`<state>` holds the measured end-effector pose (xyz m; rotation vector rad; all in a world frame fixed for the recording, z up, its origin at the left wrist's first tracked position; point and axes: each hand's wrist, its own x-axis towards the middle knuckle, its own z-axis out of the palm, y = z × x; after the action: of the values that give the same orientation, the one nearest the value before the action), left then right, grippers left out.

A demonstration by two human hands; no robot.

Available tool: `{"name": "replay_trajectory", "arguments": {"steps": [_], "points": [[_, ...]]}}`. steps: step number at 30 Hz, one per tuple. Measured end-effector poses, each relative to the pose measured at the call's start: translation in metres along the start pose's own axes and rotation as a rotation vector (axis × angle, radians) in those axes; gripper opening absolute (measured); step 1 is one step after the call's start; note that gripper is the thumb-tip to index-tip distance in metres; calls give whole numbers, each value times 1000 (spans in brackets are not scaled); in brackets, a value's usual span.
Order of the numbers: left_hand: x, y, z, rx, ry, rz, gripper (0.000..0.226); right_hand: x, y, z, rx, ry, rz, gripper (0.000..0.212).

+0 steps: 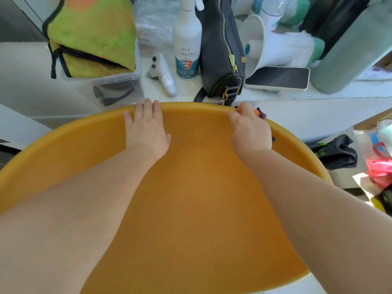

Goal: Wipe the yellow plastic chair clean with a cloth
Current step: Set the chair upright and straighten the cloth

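The yellow plastic chair (191, 187) fills the lower part of the view, its curved top edge running across the middle. My left hand (146, 130) lies flat on the chair just below that edge, fingers straight and reaching the rim. My right hand (250, 128) grips the top edge further right, fingers curled over it. A bit of orange and dark cloth (259, 113) shows behind those fingers; most of it is hidden by the hand and the rim.
Behind the chair runs a white ledge (318, 96) crowded with a white spray bottle (186, 39), a black handbag (220, 49), a phone (277, 78), a clear plastic box (118, 81) with a green-yellow towel (91, 35) and a grey-green cylinder (347, 49). Bags lie at the right.
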<state>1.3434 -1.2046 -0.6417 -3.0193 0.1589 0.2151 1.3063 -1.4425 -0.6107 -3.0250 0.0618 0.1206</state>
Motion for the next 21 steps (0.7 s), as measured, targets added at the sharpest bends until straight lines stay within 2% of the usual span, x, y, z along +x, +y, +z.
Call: {"name": "replay_trajectory", "arguments": {"steps": [2, 4, 6, 8, 10, 12, 16, 19, 21], "points": [[-12, 13, -8, -88, 2, 18, 92, -13, 3, -4, 76, 53, 8, 41], [-34, 35, -20, -268, 6, 74, 88, -37, 1, -11, 187, 150, -59, 41], [-63, 61, -34, -472, -51, 132, 85, -70, -1, -22, 295, 237, -152, 40], [-92, 83, -44, -674, -123, 184, 83, -102, -1, -35, 402, 241, -184, 37], [-117, 100, -57, -840, -184, 260, 80, -130, 3, -52, 515, 181, -143, 33], [-138, 115, -71, -988, -273, 315, 67, -154, 13, -72, 638, 64, -75, 34], [-181, 138, -96, -1111, -590, 278, 14, -186, 48, -115, 715, -92, 54, 29], [-213, 154, -127, -1219, -698, 123, 9, -204, 75, -156, 728, -220, 115, 22], [-231, 165, -153, -1262, -674, 49, 14, -212, 95, -183, 674, -382, 104, 44]]}}
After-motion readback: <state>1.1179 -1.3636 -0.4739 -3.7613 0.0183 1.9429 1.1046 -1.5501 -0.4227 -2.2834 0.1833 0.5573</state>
